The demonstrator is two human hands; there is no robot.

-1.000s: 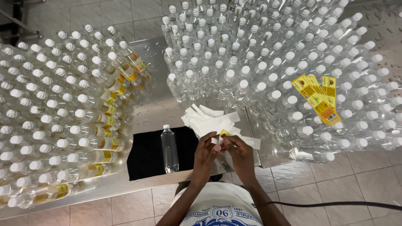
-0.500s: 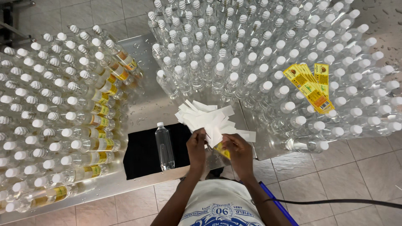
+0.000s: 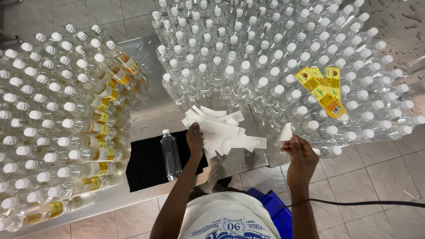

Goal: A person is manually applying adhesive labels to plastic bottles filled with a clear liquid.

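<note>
Here your left hand (image 3: 195, 138) rests fingers-down on the near end of the white backing strips (image 3: 223, 130), whose long axes run rightward across the table (image 3: 150, 104), while your right hand (image 3: 300, 152), well apart, pinches one white slip (image 3: 284, 132).

Open room is only a narrow strip of bare steel worktop (image 3: 150, 110) running back between two dense fields of upright clear plastic bottles with white caps: one field on the left (image 3: 53, 115), one at the back and right (image 3: 265, 62). Nearer, a black rectangular cloth (image 3: 146, 163), a lone clear bottle lying on it (image 3: 170, 156) and a heap of white paper strips (image 3: 226, 132) fill the front edge.
</note>
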